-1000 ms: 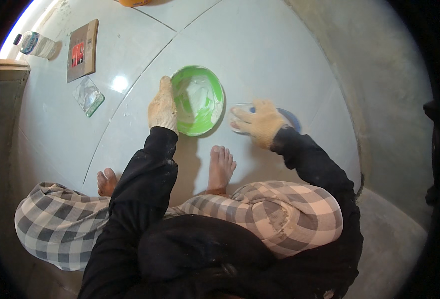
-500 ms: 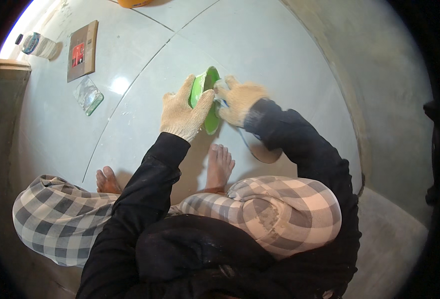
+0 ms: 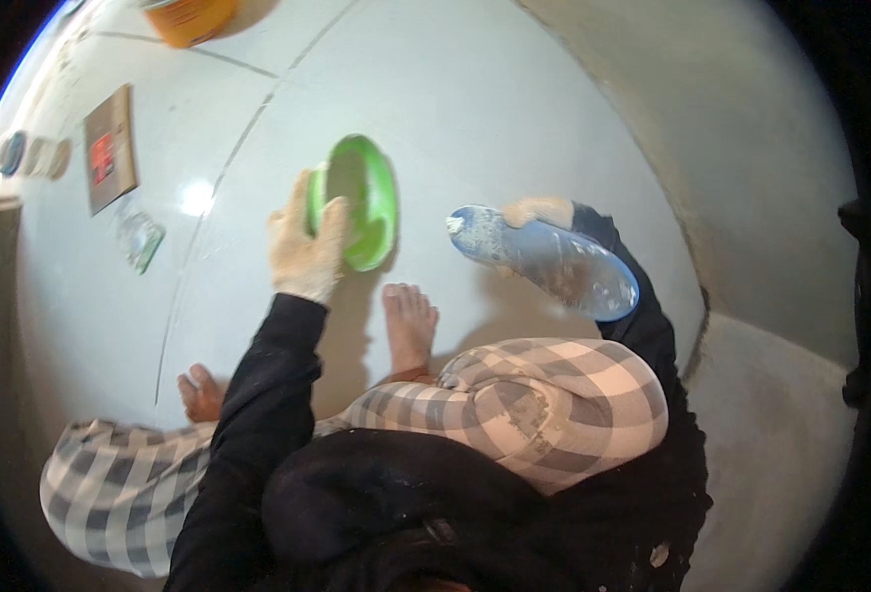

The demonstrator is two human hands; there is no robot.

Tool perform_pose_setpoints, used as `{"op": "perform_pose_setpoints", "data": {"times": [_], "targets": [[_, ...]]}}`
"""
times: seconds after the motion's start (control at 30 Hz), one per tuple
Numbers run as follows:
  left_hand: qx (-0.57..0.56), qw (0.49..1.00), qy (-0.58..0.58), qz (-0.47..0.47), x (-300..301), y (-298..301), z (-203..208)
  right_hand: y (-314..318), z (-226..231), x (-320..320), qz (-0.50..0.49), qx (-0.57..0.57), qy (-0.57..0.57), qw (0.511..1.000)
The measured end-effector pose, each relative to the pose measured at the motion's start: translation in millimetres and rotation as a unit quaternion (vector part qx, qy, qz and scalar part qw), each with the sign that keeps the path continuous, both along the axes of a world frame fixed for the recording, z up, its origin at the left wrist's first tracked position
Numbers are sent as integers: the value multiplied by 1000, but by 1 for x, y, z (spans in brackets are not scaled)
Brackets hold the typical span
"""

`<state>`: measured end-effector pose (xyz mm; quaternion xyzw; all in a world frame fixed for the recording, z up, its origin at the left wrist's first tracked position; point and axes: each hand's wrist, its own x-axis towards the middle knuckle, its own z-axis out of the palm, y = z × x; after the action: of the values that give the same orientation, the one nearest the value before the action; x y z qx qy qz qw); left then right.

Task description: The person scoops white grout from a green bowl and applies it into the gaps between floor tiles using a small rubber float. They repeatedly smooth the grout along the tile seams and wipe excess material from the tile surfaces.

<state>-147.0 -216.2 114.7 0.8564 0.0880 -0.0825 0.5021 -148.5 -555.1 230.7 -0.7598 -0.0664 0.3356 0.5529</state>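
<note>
My left hand [image 3: 302, 252], in a cream knit glove, grips the near left side of a green bowl [image 3: 386, 212]. The bowl is tilted, with its opening turned to the right and greyish-white residue inside. Off to the right, my gloved right hand [image 3: 542, 211] is closed around the middle of a blue flip-flop sole [image 3: 579, 268], worn and smeared on its upturned face. A white paste dab [image 3: 455, 225] sits at the sole's left tip. Part of the right hand's fingers is hidden behind the sole. Bowl and sole are apart.
Pale floor tiles [image 3: 475, 109] lie beneath, with a grey wall [image 3: 731, 148] along the right. An orange bucket [image 3: 191, 22] stands at the far left. Nearer are a brown board [image 3: 112, 163] with a red patch, a clear bottle [image 3: 33, 156] and a clear plastic-looking piece [image 3: 142, 243]. My bare foot [image 3: 411, 321] is below the bowl.
My right hand has moved right, away from the bowl, and the sole's broad face now shows. The bowl has turned so more of its inside is visible. The whole view has shifted slightly.
</note>
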Motion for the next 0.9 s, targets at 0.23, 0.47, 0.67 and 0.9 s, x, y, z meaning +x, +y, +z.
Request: {"op": "perform_pose_setpoints", "data": {"times": [0.23, 0.47, 0.67, 0.9], "targets": [[-409, 872, 209, 169, 19, -13, -67, -133, -21, -76, -390, -35, 263, 882], [-474, 831, 170, 237, 12, -4, -100, -173, -131, -101, -88, -463, -3, 882], [-474, 830, 162, 245, 5, 5, -120, -140, -159, -124, 6, -634, 86, 768], [-459, 834, 137, 273, 2, 9, -127, -152, -91, -58, 218, -634, 3, 742]]}}
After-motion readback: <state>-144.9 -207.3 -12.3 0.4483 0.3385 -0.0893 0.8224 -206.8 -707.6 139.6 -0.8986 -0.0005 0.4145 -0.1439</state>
